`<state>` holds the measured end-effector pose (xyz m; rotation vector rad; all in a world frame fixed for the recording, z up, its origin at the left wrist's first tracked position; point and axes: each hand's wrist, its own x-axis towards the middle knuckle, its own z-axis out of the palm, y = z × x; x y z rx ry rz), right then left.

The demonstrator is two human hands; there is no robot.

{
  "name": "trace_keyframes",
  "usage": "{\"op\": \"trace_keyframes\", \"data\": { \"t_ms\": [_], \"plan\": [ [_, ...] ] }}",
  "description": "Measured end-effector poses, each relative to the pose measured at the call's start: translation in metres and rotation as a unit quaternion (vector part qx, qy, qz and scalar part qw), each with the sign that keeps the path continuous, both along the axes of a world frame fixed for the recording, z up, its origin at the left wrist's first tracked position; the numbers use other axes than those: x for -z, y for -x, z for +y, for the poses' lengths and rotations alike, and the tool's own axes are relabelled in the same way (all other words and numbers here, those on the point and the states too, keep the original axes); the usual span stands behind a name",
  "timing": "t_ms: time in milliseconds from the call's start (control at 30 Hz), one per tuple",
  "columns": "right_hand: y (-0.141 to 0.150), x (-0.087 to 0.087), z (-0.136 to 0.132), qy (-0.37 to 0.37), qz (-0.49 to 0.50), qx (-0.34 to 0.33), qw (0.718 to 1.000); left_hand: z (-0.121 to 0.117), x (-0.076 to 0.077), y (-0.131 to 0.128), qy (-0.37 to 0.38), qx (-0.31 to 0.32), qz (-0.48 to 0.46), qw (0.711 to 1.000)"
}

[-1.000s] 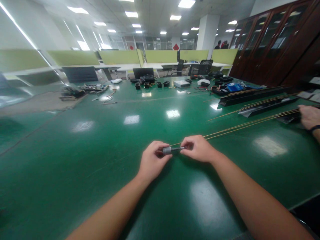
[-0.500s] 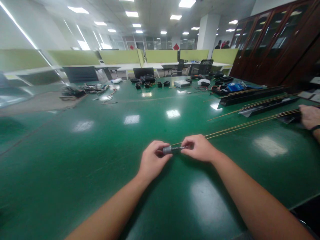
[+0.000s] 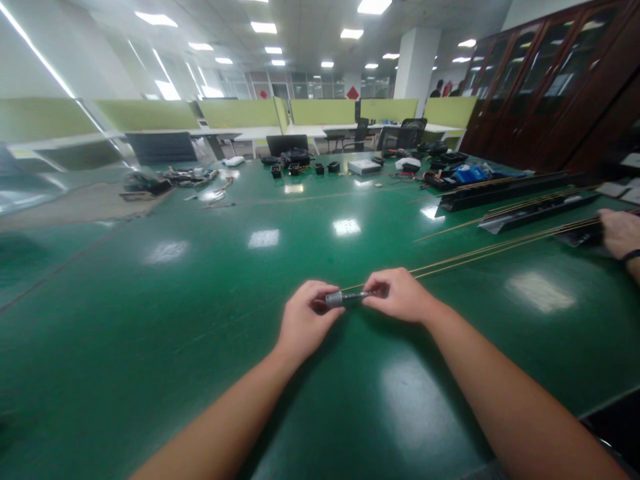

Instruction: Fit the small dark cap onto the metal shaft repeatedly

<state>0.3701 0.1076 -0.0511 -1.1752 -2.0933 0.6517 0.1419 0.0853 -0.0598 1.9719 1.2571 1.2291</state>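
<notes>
Both my hands meet over the green table [image 3: 150, 333], just above its surface. My left hand [image 3: 305, 320] is closed, pinching the silver end of a small metal cylinder [image 3: 345, 297]. My right hand [image 3: 397, 295] is closed on the darker end of the same cylinder. Thin brass rods [image 3: 480, 252] run from my right hand away to the right across the table. I cannot tell whether a rod enters the cylinder.
Another person's hand [image 3: 620, 233] with a dark wristband rests at the right edge on the far rod ends. Long black trays [image 3: 505, 193] with more rods lie at the back right. Small black parts, a grey box [image 3: 364, 167] and cables sit at the far side.
</notes>
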Motion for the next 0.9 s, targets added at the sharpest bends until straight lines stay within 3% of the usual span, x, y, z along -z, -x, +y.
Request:
{"op": "trace_keyframes", "data": {
  "t_ms": [267,433,700,900],
  "plan": [
    [-0.002,-0.003,0.0,0.0,-0.004,0.008,1.0,0.0,-0.002,0.001,-0.003,-0.014,0.027,1.0],
    [-0.004,-0.001,0.002,0.004,0.014,0.013,1.0,0.004,-0.001,0.004,0.039,-0.085,0.032,0.995],
    [-0.001,0.004,0.004,0.018,0.022,0.0,1.0,0.022,0.005,0.013,0.148,-0.09,-0.244,0.954],
    [0.006,0.01,0.005,0.038,0.041,-0.011,0.998,0.016,-0.028,0.055,0.132,-0.155,-0.326,0.923]
  ]
}}
